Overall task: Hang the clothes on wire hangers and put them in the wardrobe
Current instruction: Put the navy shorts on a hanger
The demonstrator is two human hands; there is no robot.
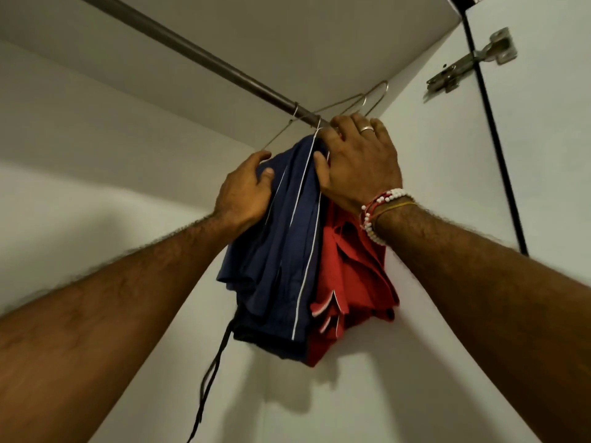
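So the navy garment [281, 251] and red garment [351, 282] are up on the rod [204, 59], bunched at its right end by the wardrobe wall [431, 155], I'd guess to save rail space. Left hand [243, 193] grips the navy edge, steadying it. Right hand [358, 161] lies spread over the tops beside the wire hangers [361, 100], holding nothing.
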